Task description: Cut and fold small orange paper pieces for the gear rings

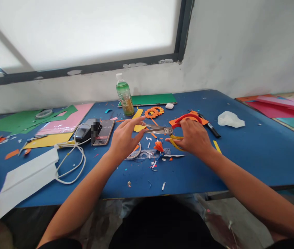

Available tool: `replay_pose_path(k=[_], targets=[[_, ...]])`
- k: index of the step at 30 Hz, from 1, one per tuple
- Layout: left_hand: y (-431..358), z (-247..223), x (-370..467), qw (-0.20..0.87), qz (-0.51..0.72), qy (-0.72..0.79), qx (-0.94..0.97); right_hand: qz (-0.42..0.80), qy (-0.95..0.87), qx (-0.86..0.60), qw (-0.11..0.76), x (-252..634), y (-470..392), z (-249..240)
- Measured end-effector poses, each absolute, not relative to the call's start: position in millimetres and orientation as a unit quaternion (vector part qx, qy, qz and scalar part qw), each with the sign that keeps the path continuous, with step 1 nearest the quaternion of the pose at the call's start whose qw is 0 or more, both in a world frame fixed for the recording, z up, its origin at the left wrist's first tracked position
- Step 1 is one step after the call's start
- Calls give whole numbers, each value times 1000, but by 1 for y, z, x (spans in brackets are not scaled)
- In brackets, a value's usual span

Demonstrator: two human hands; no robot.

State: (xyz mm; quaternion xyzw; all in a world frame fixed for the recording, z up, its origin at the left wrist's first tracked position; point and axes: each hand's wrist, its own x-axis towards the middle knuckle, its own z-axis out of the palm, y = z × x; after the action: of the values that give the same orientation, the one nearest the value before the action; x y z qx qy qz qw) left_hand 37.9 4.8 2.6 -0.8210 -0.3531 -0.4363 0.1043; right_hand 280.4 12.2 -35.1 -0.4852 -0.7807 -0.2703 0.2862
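Observation:
My right hand (pixel 195 136) is closed round the red and yellow handles of a pair of scissors (pixel 159 130), whose metal blades point left and are slightly apart. My left hand (pixel 127 135) is at the blade tips, its thumb and forefinger spread, the thumb beside or touching a blade; I cannot tell which. Below the scissors lie a folded orange paper piece (pixel 158 146), a clear ruler (pixel 147 153), a roll of tape (pixel 136 152) and small paper scraps. Beyond them are orange toothed paper rings (pixel 154 112) and yellow paper (pixel 138 114).
A green-labelled bottle (pixel 125 95) stands at the back before a green board (pixel 149 99). Left are a phone (pixel 104 132), a white cable (pixel 70 180), folded white paper (pixel 30 176) and coloured sheets. A black cutter knife (pixel 213 130) and crumpled white piece (pixel 230 119) lie right.

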Motion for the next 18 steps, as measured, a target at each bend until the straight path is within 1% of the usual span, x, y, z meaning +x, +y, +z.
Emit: replay_pose_path(k=[3,9,14,18], targets=[[7,4,34,158,-394,-351,-835,-274,-783,-484,278,280,12,-35],[10,5,31,233,-367,-342,-833,-279,-786,-483,267,279,10,-34],[10,6,29,306,-325,-316,-837,-269,-795,-488,240,278,8,-33],[10,5,27,336,-305,-313,-835,-274,-794,-487,241,277,7,-33]])
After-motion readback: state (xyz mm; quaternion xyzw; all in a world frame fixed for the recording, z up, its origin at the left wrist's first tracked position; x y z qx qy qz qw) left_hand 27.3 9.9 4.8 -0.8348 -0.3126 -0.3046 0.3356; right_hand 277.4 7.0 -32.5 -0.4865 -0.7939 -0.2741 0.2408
